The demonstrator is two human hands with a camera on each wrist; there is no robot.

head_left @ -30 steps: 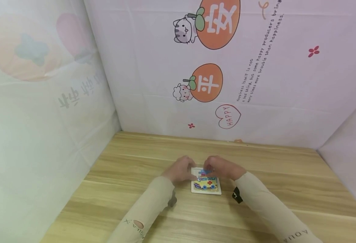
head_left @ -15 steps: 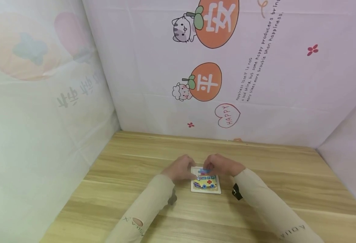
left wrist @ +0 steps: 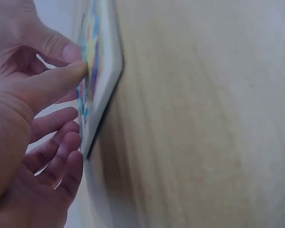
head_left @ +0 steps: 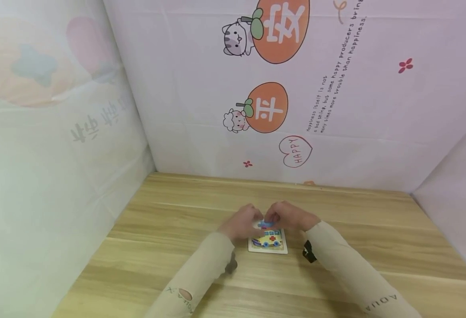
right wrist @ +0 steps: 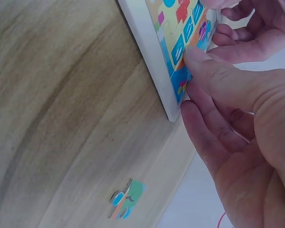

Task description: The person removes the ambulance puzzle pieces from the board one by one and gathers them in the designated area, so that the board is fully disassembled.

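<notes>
A small jigsaw puzzle [head_left: 268, 244] with a yellow ambulance picture and a white frame lies on the wooden table. My left hand [head_left: 244, 222] reaches over its left and far part. In the left wrist view the left thumb [left wrist: 76, 71] touches the picture, while bent fingers [left wrist: 66, 152] meet the frame's edge. My right hand [head_left: 290, 216] holds the far right corner, its thumb [right wrist: 199, 57] on the picture and fingers curled against the edge. A blue part of the picture shows between both hands; the far rim is largely hidden by fingers.
In the right wrist view, a loose green piece [right wrist: 128, 199] with blue wheels lies on the table, apart from the frame. White printed cloth [head_left: 201, 132] walls the table [head_left: 169, 247] at the back and sides. A dark device [head_left: 309, 251] is at the right wrist.
My left hand has slid right over the puzzle, closer to the right hand, and now covers more of its left and upper part. The right hand and the frame stay nearly in place.
</notes>
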